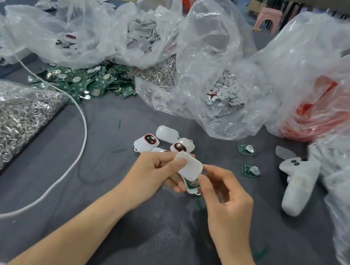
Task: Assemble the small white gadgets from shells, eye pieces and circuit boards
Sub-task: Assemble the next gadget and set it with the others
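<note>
My left hand point(154, 170) grips a white gadget shell point(188, 166) with the thumb on its top. Under it sits a second shell half with a green circuit board point(193, 183) showing inside. My right hand point(226, 195) pinches the lower right edge of that shell pair. Just behind my hands lie several white gadgets point(147, 142), two with dark red-rimmed eye pieces facing up. Two loose circuit boards point(250, 170) lie to the right. A heap of green circuit boards point(80, 81) is at the back left.
Clear plastic bags hold white shells point(142, 33) and small white pieces point(228, 90). A bag of metal rings point(0, 120) lies at the left, with a white cable point(81, 129) beside it. A white controller point(298, 184) rests at the right, next to a red bag point(313, 110).
</note>
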Available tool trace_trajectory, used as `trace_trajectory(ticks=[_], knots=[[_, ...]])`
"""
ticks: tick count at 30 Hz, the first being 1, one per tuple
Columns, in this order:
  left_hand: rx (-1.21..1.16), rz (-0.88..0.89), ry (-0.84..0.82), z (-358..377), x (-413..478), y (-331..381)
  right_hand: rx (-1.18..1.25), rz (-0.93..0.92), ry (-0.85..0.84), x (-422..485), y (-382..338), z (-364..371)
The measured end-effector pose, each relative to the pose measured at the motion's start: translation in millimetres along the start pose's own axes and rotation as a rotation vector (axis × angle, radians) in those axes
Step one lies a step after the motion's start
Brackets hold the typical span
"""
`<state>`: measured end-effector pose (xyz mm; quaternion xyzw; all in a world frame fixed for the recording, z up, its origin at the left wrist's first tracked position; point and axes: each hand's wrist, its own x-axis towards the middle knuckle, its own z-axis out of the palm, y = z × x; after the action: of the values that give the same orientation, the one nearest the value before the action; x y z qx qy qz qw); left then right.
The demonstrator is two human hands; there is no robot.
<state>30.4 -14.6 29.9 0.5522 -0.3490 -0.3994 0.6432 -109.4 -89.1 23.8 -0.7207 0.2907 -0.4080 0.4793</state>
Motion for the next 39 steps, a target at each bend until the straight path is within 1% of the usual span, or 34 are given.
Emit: trace_trajectory(ticks=[6,10,14,16,19,21,24,28,32,34,36,39], knots=[[-0.016,-0.035,-0.067,0,-1,0,0.083,0.065,-0.037,1,-4,-4],[-0.100,-0.056,-0.087,0,-3,-1,0.172,0.129,0.018,5,-3,-6],[-0.164,-0.055,-0.071,-1,-2,-3,0.209,0.154,0.029,4,-2,-7],[-0.174,-0.042,-0.017,-1,-1,-4,0.209,0.156,0.021,4,-3,-7],[-0.096,0.018,0.124,1,0,-5,0.196,0.152,0.024,4,-3,-6],[-0.062,0.067,0.201,2,0,-6,0.146,0.134,0.004,3,-4,-5],[-0.004,0.133,0.253,3,0,-6,0.068,0.106,-0.032,1,-5,-3],[0.017,0.162,0.247,3,0,-7,0.082,0.101,-0.040,1,-6,-3],[0.005,0.254,0.204,4,-2,-8,0.264,0.155,-0.062,2,-7,-4],[0.065,0.326,0.176,5,-5,-11,0.360,0.182,-0.060,4,-9,-5],[0.179,0.399,0.141,8,-8,-12,0.445,0.234,-0.039,6,-8,-6],[0.268,0.423,0.091,12,-9,-12,0.508,0.284,-0.004,9,0,-6]])
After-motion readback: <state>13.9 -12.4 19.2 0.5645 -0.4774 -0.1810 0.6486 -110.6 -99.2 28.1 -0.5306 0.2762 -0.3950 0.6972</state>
